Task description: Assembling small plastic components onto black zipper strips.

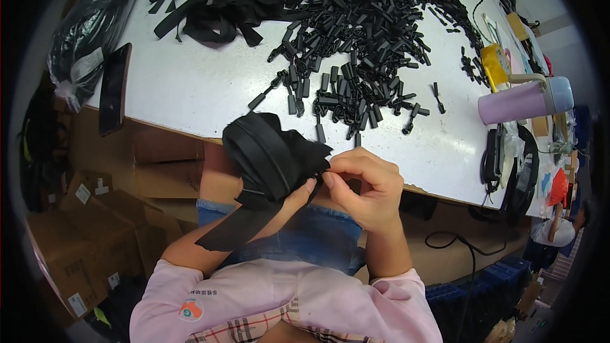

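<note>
1. White worktop [190, 89] filled the upper middle of the frame, its near edge running from centre left to lower right.
2. Heap of black straps [216, 0] lay at top centre; a spread of small black plastic zipper pulls [362, 44] covered the worktop just right of it.
3. Cardboard boxes [82, 228] sat at lower left, under the worktop.
4. Black zippered fabric piece [270, 159] was held at frame centre, just below the worktop edge, a strap end hanging down left.
5. Lilac tumbler [518, 101] lay on its side at the right edge; dark phone [114, 89] at left edge.
6. Left hand [279, 206] was curled closed under the fabric, gripping it.
7. Right hand [365, 184] was closed, fingertips pinching the fabric's right edge, touching the left thumb.
</note>
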Demonstrator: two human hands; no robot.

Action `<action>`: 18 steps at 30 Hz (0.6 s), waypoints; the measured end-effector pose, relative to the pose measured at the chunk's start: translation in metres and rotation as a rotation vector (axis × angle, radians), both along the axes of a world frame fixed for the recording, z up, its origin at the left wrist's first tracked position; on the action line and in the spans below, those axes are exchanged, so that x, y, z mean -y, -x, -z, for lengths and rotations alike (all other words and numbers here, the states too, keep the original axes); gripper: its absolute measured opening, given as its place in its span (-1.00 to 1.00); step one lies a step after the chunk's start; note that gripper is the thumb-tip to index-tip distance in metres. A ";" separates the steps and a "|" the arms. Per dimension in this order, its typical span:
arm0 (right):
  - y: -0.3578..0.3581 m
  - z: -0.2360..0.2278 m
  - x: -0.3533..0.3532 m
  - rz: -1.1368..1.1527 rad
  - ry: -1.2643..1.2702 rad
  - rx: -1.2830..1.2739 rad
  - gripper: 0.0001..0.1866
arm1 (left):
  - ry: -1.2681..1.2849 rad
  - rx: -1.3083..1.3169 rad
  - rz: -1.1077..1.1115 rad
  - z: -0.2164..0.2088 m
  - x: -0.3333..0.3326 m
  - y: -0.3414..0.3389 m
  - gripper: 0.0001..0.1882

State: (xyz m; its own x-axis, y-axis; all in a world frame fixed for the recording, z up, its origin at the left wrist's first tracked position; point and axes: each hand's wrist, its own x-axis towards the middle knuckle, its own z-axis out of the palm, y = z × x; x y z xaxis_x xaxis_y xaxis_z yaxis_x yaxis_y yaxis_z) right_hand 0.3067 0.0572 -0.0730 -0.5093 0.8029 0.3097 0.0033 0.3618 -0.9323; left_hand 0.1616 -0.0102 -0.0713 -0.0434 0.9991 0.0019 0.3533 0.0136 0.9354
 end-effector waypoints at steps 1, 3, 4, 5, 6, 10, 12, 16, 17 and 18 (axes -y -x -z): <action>0.000 0.000 0.000 0.002 -0.021 0.007 -0.86 | 0.011 -0.078 0.033 0.001 0.000 0.000 -0.77; 0.001 0.001 0.000 0.004 -0.042 0.013 -0.84 | 0.040 -0.018 -0.004 0.001 0.001 -0.001 -0.76; 0.001 0.001 0.000 0.003 -0.082 0.050 -0.84 | 0.077 0.044 -0.025 0.001 0.001 -0.001 -0.75; 0.001 0.001 0.000 0.004 -0.120 0.073 -0.84 | 0.069 0.042 -0.039 0.001 0.002 -0.001 -0.75; 0.001 0.002 0.000 0.002 -0.121 0.088 -0.84 | 0.028 -0.108 -0.019 0.000 0.002 -0.001 -0.76; 0.003 0.005 0.002 0.009 -0.090 0.045 -0.90 | 0.121 0.135 -0.008 -0.004 0.004 -0.002 -0.78; 0.003 0.006 0.003 0.016 0.033 -0.013 -0.90 | 0.157 0.082 0.003 -0.004 0.003 0.000 -0.79; 0.002 0.008 0.004 0.014 0.064 -0.038 -0.91 | 0.109 0.064 0.009 -0.004 0.001 -0.001 -0.82; 0.002 0.009 0.004 0.016 -0.005 -0.005 -0.91 | 0.077 0.060 0.004 -0.004 0.001 -0.001 -0.82; 0.002 0.009 0.004 0.012 -0.011 0.006 -0.91 | 0.098 0.041 0.002 -0.005 0.000 -0.001 -0.82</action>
State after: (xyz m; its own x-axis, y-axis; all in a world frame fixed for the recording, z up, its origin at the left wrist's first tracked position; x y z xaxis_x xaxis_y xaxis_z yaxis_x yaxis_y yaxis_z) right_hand 0.3049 0.0536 -0.0825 -0.5015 0.8058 0.3150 0.0138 0.3715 -0.9283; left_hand 0.1623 -0.0104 -0.0668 -0.0397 0.9945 -0.0971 0.3147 0.1047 0.9434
